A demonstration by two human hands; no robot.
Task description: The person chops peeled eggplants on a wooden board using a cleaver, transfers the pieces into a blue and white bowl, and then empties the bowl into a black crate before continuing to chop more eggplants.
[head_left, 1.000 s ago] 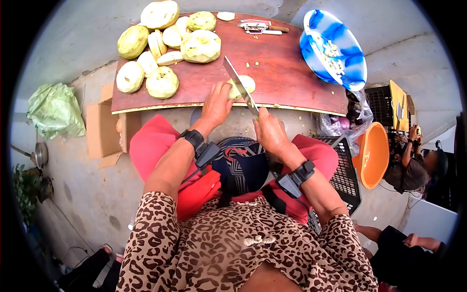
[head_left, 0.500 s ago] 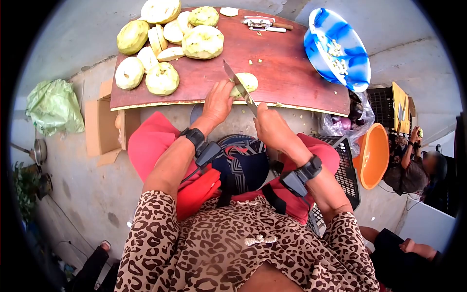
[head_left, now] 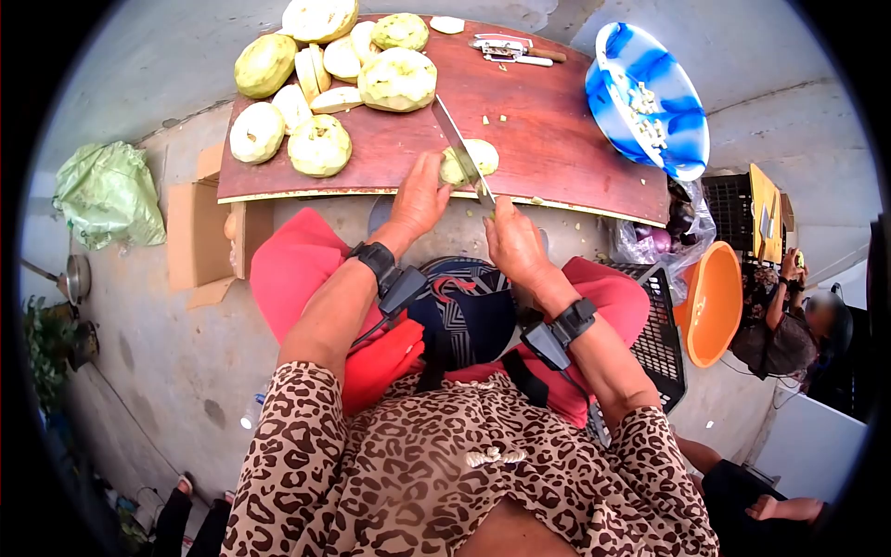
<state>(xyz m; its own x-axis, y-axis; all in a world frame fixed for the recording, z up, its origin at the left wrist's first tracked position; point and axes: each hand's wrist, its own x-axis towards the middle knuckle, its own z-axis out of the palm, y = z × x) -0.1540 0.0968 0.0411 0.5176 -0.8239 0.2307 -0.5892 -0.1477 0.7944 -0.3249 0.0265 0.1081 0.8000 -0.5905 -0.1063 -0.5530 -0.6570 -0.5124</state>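
My right hand (head_left: 517, 239) is closed round the handle of a kitchen knife (head_left: 457, 139), whose long blade points up and to the left. The blade overlaps a peeled pale-green vegetable piece (head_left: 480, 156) near the front edge of the red-brown table (head_left: 543, 121). On the left side of that piece, my left hand (head_left: 418, 202) has its fingers closed against it, partly hiding it. Several peeled round vegetables (head_left: 397, 80) and cut slices (head_left: 337, 99) lie at the table's left. A few small cubes (head_left: 485, 120) are scattered beyond the knife.
A blue and white basin (head_left: 613, 107) with diced pieces stands at the table's right end. A peeler (head_left: 506, 48) and another handled tool lie at the back. Below are an orange basin (head_left: 710, 311), a black crate (head_left: 661, 348) and a cardboard box (head_left: 195, 237). Another person (head_left: 784, 325) works at right.
The knife blade has turned a little more upright over the piece, and my right hand is slightly lower. My left hand stays by the piece; the whole view has shifted slightly.
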